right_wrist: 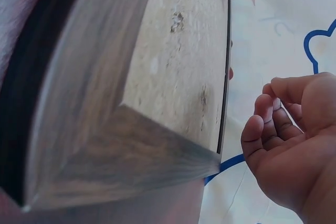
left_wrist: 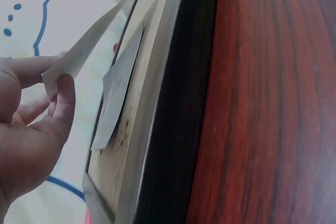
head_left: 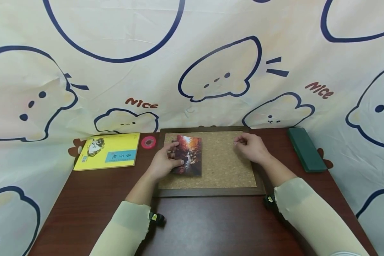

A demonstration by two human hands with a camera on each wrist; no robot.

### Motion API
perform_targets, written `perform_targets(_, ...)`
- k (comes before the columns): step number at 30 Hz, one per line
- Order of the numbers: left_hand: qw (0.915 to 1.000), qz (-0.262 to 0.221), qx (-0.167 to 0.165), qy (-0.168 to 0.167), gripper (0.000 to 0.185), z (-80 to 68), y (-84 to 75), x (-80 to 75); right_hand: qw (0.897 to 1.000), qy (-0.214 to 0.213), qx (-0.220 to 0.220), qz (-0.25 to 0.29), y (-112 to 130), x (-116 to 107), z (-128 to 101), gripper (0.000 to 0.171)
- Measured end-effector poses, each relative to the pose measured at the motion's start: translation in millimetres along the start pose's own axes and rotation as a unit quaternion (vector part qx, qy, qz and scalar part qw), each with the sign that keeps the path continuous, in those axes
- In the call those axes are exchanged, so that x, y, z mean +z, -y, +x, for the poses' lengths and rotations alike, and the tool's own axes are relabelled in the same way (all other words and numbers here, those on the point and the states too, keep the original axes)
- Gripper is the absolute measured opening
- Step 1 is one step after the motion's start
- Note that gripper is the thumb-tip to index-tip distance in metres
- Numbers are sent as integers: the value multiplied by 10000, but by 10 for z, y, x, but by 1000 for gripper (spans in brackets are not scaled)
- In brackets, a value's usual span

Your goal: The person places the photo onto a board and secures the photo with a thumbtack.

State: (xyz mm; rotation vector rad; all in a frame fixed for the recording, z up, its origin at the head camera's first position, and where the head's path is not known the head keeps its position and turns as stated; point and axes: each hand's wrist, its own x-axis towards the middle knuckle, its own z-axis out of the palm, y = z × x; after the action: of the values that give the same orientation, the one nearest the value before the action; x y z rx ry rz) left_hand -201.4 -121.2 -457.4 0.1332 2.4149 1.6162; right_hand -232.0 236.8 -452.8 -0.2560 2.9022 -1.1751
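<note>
My left hand (head_left: 163, 161) pinches a picture card (head_left: 190, 153) by its left edge. The card has an orange and dark painted scene and is held over the left part of a framed cork board (head_left: 227, 160). In the left wrist view, the pale back of this card (left_wrist: 86, 43) slants away from the board. A second pale sheet (left_wrist: 121, 87) lies against the cork there. Over the board's upper right, my right hand (head_left: 251, 147) has thumb and index fingertips together on what looks like a tiny pale thing, too small to make out.
Left of the board lie a yellow book (head_left: 115, 160) and a round pink-red object with a dark centre (head_left: 148, 142). A dark green case (head_left: 307, 151) lies to the right. Behind the brown table (head_left: 211, 227) hangs a printed cloth (head_left: 211, 21).
</note>
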Motion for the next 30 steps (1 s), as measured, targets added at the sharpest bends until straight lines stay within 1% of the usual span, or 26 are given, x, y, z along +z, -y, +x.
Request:
perform_targets(5,9998,-54,184,58,73,60,-32,102,10000,42,-25,21,77,21,37,13)
perform_targets(8,9997,-20,231,66,74,105,-35,175,10000,47,-42,24,106,41,64,14)
perform_targets(11,9997,133,218,13,75,136,-39,249,10000,55,-48,42,123,66,88,14)
perform_targets(15,9999,93,141,36,74,152,-52,344,9999,101,-137,-7,147,98,111,14)
perform_targets(18,9998,-61,148,142,75,168,-67,411,9997,128,-197,-83,164,123,129,12)
perform_targets(22,9996,35,237,147,75,190,-94,483,9995,174,-244,-122,183,159,160,10)
perform_targets(24,9994,162,275,141,75,204,-102,513,9994,181,-263,-135,198,173,177,10)
perform_targets(27,9990,352,262,111,75,219,-112,542,9992,216,-277,-164,220,210,208,9)
perform_targets(30,9983,499,271,149,75,235,-127,571,9991,264,-281,-188,244,243,230,10)
